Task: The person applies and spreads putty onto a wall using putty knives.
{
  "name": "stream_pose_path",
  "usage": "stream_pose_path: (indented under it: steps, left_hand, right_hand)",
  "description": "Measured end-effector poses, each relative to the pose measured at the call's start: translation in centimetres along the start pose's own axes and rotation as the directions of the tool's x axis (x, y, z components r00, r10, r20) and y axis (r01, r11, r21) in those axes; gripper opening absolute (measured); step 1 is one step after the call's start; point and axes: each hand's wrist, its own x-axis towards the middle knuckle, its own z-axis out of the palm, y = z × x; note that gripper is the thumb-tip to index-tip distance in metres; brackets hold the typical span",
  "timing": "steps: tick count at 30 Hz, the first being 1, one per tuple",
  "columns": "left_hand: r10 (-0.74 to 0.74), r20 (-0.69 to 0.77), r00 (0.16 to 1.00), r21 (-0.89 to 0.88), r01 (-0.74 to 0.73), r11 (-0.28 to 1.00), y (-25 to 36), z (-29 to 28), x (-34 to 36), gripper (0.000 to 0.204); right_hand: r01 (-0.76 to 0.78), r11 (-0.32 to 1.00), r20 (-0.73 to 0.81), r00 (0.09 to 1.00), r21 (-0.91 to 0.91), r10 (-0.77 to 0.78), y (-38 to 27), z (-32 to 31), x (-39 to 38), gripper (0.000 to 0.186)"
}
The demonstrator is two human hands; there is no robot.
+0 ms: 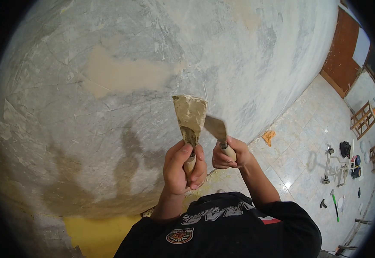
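My left hand (183, 167) is closed round the wooden handle of a wide putty knife (190, 114), its blade pointing up and smeared with pale filler. In my right hand (230, 155) is a second putty knife (216, 127), gripped by its light handle. Its darker blade slants up to the left, and its tip reaches the edge of the first blade or passes behind it; I cannot tell whether they touch. Both tools are held in front of a grey plastered wall (153, 124), which has a beige patch of filler (127, 75) on it.
At the right, the tiled floor (290, 167) holds an orange cloth (268, 137), a white wheeled metal frame (338, 165), a green-handled tool (335, 206) and wooden stools (362, 120). A brown door (341, 51) stands far right. Something yellow (101, 234) lies low at left.
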Motion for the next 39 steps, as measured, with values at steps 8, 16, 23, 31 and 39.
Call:
stream_pose_path:
  steps: [8,16,23,31,39]
  left_hand:
    - [-0.046,-0.038,0.998,0.112,0.05,0.992,-1.7,1.7,-1.1,0.037]
    - [-0.059,-0.114,0.992,0.256,0.086,0.963,-3.1,2.9,1.4,0.035]
    - [-0.071,-0.103,0.992,0.114,0.083,0.99,-2.4,2.8,2.0,0.035]
    - [0.049,-0.116,0.992,-0.031,-0.053,0.998,-1.4,1.0,1.2,0.037]
    - [-0.012,-0.133,0.991,0.125,0.029,0.992,-2.4,1.3,1.0,0.034]
  right_hand:
    - [0.34,0.836,-0.469,0.706,-0.431,-0.53,0.0,1.0,0.5,0.048]
    - [0.249,0.641,-0.498,0.451,-0.727,-0.74,1.8,2.7,-0.5,0.023]
    - [-0.009,0.317,-0.291,0.427,-0.948,-0.856,2.1,2.3,0.0,0.019]
    - [-0.045,0.396,-0.366,0.489,-0.917,-0.792,3.0,2.1,0.6,0.018]
    - [-0.068,0.272,-0.267,0.514,-0.96,-0.815,1.3,3.1,2.3,0.019]
